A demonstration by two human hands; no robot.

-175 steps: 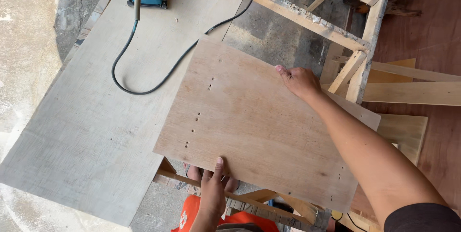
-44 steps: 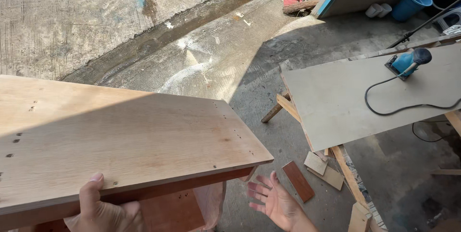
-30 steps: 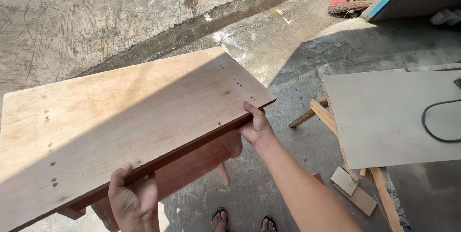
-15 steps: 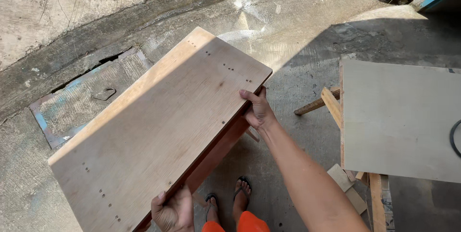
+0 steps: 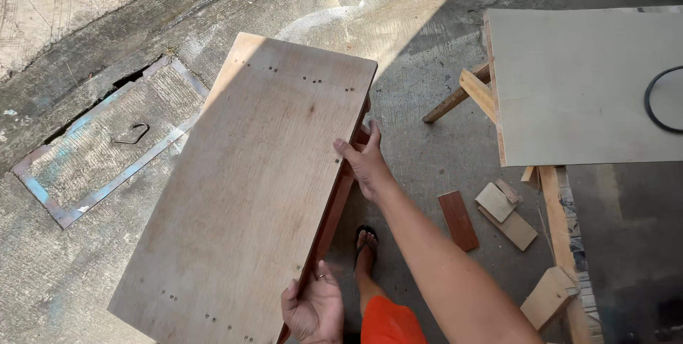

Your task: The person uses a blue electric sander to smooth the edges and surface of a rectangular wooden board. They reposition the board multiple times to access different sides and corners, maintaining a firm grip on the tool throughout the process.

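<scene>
I grip the long brown plywood-topped wooden bench by its right edge: left hand near end, right hand farther along, fingers closed.

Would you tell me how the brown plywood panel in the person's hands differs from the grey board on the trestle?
The brown plywood panel is warm reddish-brown; the grey board is pale and dull. The panel is gripped along one edge by the left hand and right hand; the grey board rests on a wooden trestle. The panel has small holes near its ends; the grey board shows none. Both are flat rectangular sheets.
</scene>
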